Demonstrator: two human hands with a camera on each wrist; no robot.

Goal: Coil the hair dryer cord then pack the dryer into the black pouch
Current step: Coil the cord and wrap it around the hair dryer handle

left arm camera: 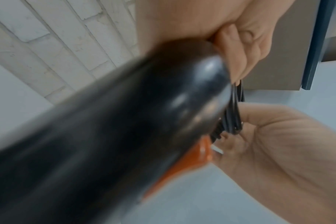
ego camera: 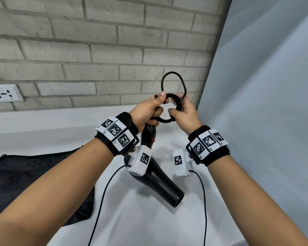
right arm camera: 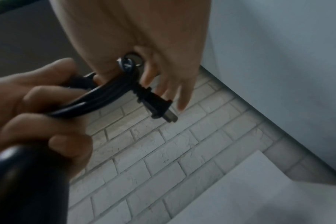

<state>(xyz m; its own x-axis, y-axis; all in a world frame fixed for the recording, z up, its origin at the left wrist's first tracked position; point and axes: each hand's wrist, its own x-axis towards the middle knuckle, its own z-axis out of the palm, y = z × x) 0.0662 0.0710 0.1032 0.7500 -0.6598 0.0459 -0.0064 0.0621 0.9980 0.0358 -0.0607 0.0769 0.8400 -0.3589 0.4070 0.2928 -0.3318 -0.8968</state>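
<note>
The black hair dryer [ego camera: 160, 181] hangs by its handle above the white table [ego camera: 149, 228], nozzle pointing down and right. My left hand [ego camera: 149, 110] grips the handle top [left arm camera: 125, 128] together with the coiled black cord [ego camera: 164, 121]. My right hand [ego camera: 185, 112] pinches the coil's right side, and one free loop [ego camera: 172, 73] stands above both hands. In the right wrist view the plug [right arm camera: 159, 106] sticks out of the coil [right arm camera: 98, 97] just below my right fingers [right arm camera: 163, 84]. The black pouch [ego camera: 34, 174] lies flat on the table to the left.
A grey brick wall [ego camera: 96, 41] with a white socket [ego camera: 2, 93] stands behind the table. A blue-grey panel [ego camera: 265, 86] closes off the right side. Thin black cables [ego camera: 103, 201] hang from my wrist cameras over the table.
</note>
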